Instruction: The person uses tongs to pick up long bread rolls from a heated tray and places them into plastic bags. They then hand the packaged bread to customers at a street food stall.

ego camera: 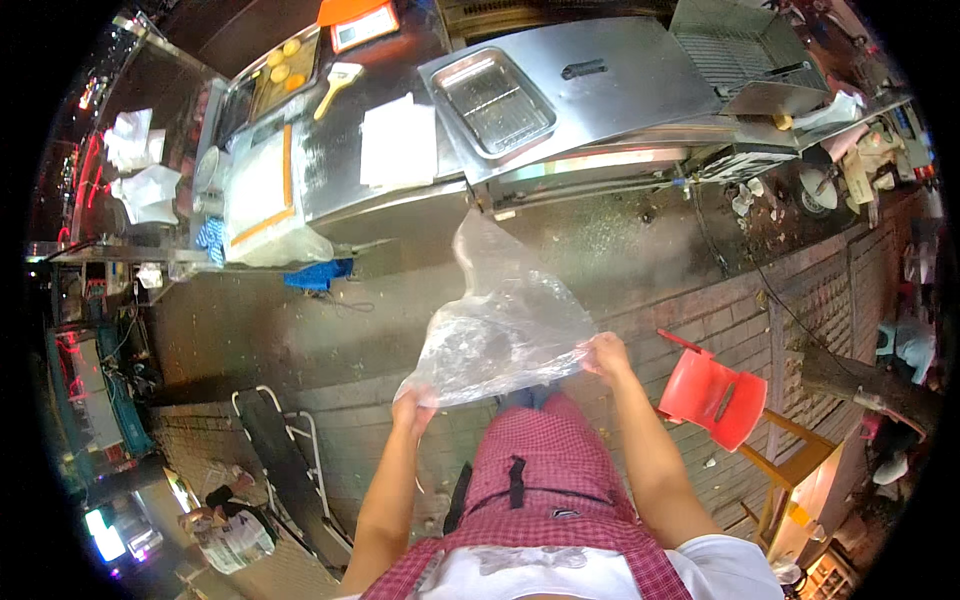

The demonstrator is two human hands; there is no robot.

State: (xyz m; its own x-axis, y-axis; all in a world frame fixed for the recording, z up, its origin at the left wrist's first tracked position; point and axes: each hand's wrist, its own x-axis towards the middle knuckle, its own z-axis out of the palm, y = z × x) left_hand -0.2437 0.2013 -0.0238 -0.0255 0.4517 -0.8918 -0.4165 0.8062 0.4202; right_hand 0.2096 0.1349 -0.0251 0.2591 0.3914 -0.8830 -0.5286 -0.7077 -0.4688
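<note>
A large clear plastic bag (502, 330) hangs spread out in front of my checked apron (540, 465), narrowing to a point near the counter's edge. At its lower left corner my left hand (412, 411) pinches the film. The opposite corner is gripped by my right hand (604, 355), a little higher up. Between the two hands the edge of the bag is drawn fairly taut. My fingertips are partly blurred behind the film.
Ahead runs a metal counter (337, 169) with white paper sheets (399, 142), a brush (336, 88), an orange scale (364, 26) and a steel tray (495, 101). A red chair (712, 397) stands to the right; a black folding lounger (281, 450) is at left. Another person (232, 532) is lower left.
</note>
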